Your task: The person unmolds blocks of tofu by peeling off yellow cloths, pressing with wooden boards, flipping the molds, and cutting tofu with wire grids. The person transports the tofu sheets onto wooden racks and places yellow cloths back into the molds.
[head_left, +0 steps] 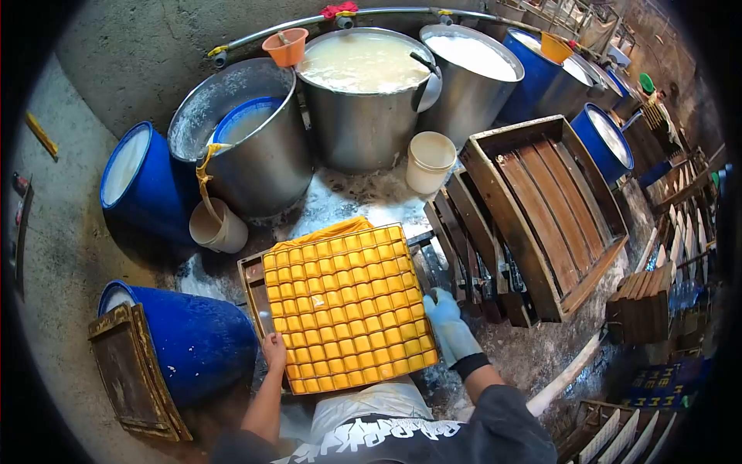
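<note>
In front of me, a wire rack point(403, 246) forms a grid around many small yellow blocks point(352, 309) that look like tofu. It lies over a wooden frame point(253, 280), with a yellow-orange cloth point(340, 230) bunched along its far edge. My left hand point(274, 352) is bare and grips the rack's left side near the front corner. On the opposite side, my right hand point(452, 329), in a light blue glove, is closed at the rack's right edge. The undersides of the rack and my hidden fingertips do not show.
Steel vats point(371, 124) of pale liquid line the back wall. Stacked wooden trays point(553, 216) stand close on my right. A tilted blue barrel point(193, 340) with a framed screen point(131, 379) is at left. White buckets point(430, 166) sit on the wet floor.
</note>
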Tool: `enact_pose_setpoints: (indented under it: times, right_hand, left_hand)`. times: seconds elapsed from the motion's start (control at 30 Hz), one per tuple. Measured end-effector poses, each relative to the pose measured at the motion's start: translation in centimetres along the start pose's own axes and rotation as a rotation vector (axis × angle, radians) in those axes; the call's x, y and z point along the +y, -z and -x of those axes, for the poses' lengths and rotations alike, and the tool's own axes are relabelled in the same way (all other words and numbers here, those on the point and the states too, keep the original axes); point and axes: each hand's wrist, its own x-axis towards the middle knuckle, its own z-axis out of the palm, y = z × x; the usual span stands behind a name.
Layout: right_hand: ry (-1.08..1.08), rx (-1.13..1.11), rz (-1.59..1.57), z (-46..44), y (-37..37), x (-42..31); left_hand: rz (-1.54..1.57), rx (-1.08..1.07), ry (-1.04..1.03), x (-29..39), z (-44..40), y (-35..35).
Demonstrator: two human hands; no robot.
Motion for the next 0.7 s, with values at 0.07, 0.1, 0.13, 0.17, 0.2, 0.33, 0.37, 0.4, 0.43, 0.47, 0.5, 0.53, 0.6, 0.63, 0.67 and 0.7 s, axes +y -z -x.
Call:
enact_pose_setpoints:
  times: [0.07, 0.1, 0.13, 0.17, 0.2, 0.33, 0.37, 0.4, 0.43, 0.47, 0.5, 0.53, 0.6, 0.63, 0.67, 0.7]
  right_hand:
    - [-0.169, -0.072, 0.012, -0.3, -3.2, 1.4]
    - [-0.167, -0.075, 0.012, -0.1, -4.0, 1.3]
    - [-0.226, -0.099, -0.011, -0.3, -4.6, 1.1]
    - [-0.281, -0.116, -0.034, -0.5, -4.9, 0.8]
    - [-0.273, -0.085, -0.019, -0.3, -5.0, 0.1]
    - [-0.245, 0.049, 0.074, 0.0, -6.1, -0.2]
    - [-0.248, 0.073, 0.036, -0.1, -6.5, 0.5]
    - [-0.251, 0.095, -0.003, -0.6, -6.4, 0.3]
    - [-0.235, 0.122, -0.012, -0.9, -5.3, -1.0]
    - [-0.294, 0.16, -0.14, -0.6, -4.2, -2.0]
    - [-0.353, 0.192, -0.269, 0.5, -2.5, -3.3]
    - [-0.293, 0.225, -0.385, 1.7, 0.7, -5.7]
    - [-0.314, 0.183, -0.65, 1.4, 4.0, -6.3]
    - [-0.274, 0.221, -0.706, 2.3, 7.7, -8.9]
    - [-0.248, 0.201, -0.728, 1.5, 9.8, -8.9]
    - [-0.222, 0.181, -0.752, 0.9, 11.9, -8.5]
  left_hand:
    - [-0.011, 0.105, -0.03, 0.3, 0.5, 0.1]
    - [-0.02, 0.201, -0.067, -0.1, 0.6, 0.0]
    - [0.053, 0.195, -0.114, -0.2, 0.4, 0.0]
    - [0.067, 0.201, -0.12, -0.2, 0.5, 0.0]
    - [0.042, 0.182, -0.087, -0.3, 0.5, -0.2]
    - [0.047, 0.179, -0.076, -2.6, -1.1, -2.3]
    - [0.019, 0.199, -0.074, -3.0, -1.6, -2.5]
    - [0.04, 0.211, -0.094, -3.1, -2.2, -2.1]
    - [0.309, 0.055, 0.147, -3.1, -2.7, -1.3]
    - [0.57, -0.116, 0.384, -3.0, -3.3, -0.4]
    - [0.584, -0.113, 0.361, -3.4, -4.0, 0.3]
    - [0.71, -0.231, 0.368, -3.2, -4.3, 1.4]
    - [0.91, -0.427, 0.452, -1.6, -3.3, 3.6]
    - [0.912, -0.433, 0.434, -0.2, -2.8, 4.2]
    - [1.146, -0.531, 0.429, 1.3, -2.2, 4.5]
    - [1.376, -0.632, 0.421, 3.1, -1.7, 4.6]
